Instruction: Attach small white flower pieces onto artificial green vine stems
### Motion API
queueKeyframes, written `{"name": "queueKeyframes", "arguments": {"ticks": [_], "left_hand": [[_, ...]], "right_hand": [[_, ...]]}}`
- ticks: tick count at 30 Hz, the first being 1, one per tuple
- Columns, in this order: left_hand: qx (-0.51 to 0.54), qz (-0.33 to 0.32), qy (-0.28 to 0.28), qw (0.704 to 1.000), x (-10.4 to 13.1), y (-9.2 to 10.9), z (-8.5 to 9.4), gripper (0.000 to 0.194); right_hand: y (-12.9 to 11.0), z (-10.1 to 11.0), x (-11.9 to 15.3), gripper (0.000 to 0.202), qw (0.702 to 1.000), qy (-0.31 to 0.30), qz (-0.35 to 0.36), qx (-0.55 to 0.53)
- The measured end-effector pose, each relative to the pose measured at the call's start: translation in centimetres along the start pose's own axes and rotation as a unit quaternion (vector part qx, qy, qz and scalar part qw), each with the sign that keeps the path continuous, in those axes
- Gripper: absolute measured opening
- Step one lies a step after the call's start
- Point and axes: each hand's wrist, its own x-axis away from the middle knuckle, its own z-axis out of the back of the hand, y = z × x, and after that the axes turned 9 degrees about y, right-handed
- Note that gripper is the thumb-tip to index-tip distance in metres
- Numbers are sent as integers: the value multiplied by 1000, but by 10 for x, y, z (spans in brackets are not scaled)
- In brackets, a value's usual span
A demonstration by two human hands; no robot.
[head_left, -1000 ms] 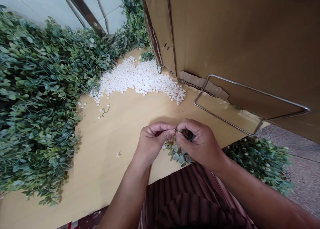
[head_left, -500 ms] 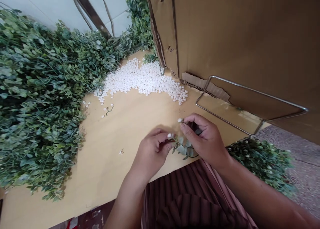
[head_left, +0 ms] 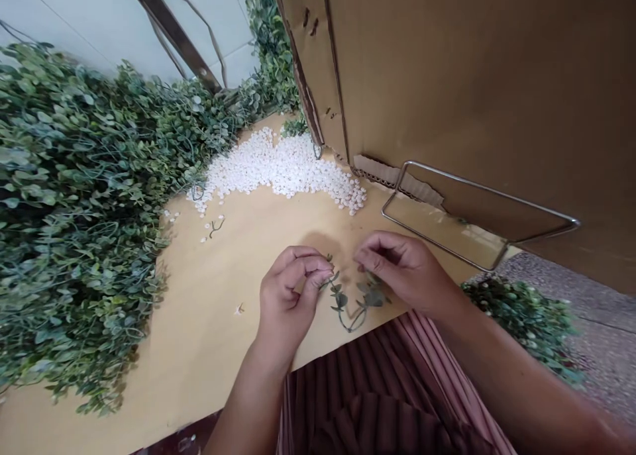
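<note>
My left hand (head_left: 293,284) pinches one end of a small green leafy sprig (head_left: 340,301) above the front edge of the tan board (head_left: 199,296). Close by on the right, my right hand (head_left: 405,269) is closed on the sprig's other leafy part; its fingertips hide the exact hold. A thin stem loops down between both hands. Beyond them lies a heap of small white buds (head_left: 283,167). A short stem piece (head_left: 216,227) and a tiny white piece (head_left: 239,308) rest on the board to the left.
Piled green foliage (head_left: 84,197) covers the left side. At the right stand a big cardboard box (head_left: 467,97) and a bent metal wire frame (head_left: 489,191). More foliage (head_left: 531,329) sits low at the right, over the speckled floor (head_left: 601,329).
My hands have moved apart, my left hand leftward, and the stem loop now shows between them. The white buds seen at my fingertips are no longer visible. The view has shifted slightly.
</note>
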Motion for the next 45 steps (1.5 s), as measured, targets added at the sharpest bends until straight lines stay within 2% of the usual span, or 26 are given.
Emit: {"name": "queueKeyframes", "arguments": {"ticks": [1,4,7,14,18,21,24,28,31,35,38,41,43,45], "left_hand": [[-8,-24,18,1000,0,2,-2,14],[-28,-71,58,995,2,4,-9,16],[-35,-68,81,994,4,1,-12,17],[29,3,-7,1000,-8,0,-4,12],[-20,18,-51,998,-29,-5,-1,12],[-64,37,-82,994,-46,-18,-11,13],[-111,51,-97,988,-60,-32,-32,14],[-201,30,-111,973,-70,-36,-56,19],[-247,23,-116,962,-76,-34,-62,20],[-270,29,-120,955,-82,-37,-60,17],[-251,36,-114,961,-83,-41,-57,13],[-190,51,-92,976,-78,-43,-51,9],[-114,98,-85,985,-71,-41,-45,7],[-3,175,-92,980,-62,-35,-37,7]], "right_hand": [[0,-6,0,18,1000,5,0,17],[1,-21,2,27,999,-38,23,22],[4,-28,3,28,999,-33,32,25],[7,-24,2,13,995,13,67,67],[8,-17,2,11,984,52,121,121],[8,-13,3,9,976,60,138,155],[7,-10,4,8,966,51,156,202],[6,-7,4,9,956,37,184,225],[7,-6,4,10,962,25,177,206],[8,-6,4,10,979,3,100,176],[8,-7,6,11,987,9,68,148],[8,-9,7,10,991,38,50,121],[7,-10,7,11,991,56,40,113],[7,-12,6,11,991,66,39,113]]}}
